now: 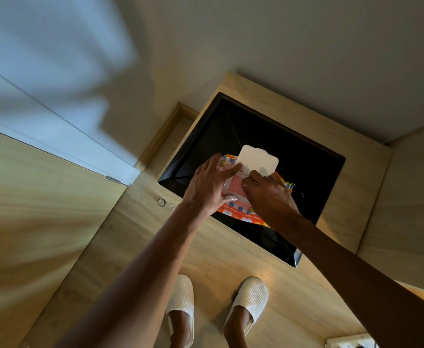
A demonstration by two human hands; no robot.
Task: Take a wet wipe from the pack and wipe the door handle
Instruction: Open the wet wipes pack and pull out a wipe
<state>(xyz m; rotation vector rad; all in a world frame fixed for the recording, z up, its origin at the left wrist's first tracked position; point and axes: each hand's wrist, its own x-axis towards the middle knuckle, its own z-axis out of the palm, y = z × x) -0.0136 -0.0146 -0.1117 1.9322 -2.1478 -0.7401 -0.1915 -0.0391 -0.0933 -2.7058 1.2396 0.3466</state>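
Early stage, judging by the scene: wet wipe pack (233, 212) lying on a black panel (306, 172) set into a pale wood worktop (356, 177), middle of the frame, its white flap (257, 159) peeled back and standing up above the pink opening (232, 187). No wipe seen drawn out yet; door handle not visible anywhere in frame, so wiping entirely left to do.

Left hand (209, 183) spread over the left end of the pack, index finger stretched toward the base of the flap, thumb laid along the near edge of the pink opening, apparently steadying the pack rather than pinching anything. Right hand (268, 194) curled over the right side of the opening, fingertips bunched together at its edge just below the flap; whether a wipe is already caught in that grip cannot be told, the knuckles hiding the contact.

Pack thus directly under both hands, touching each. White slippers (252, 297) on wooden floor at lower centre; small round metal fitting (161, 202) on the wood surface left of the panel; white wall filling the upper frame
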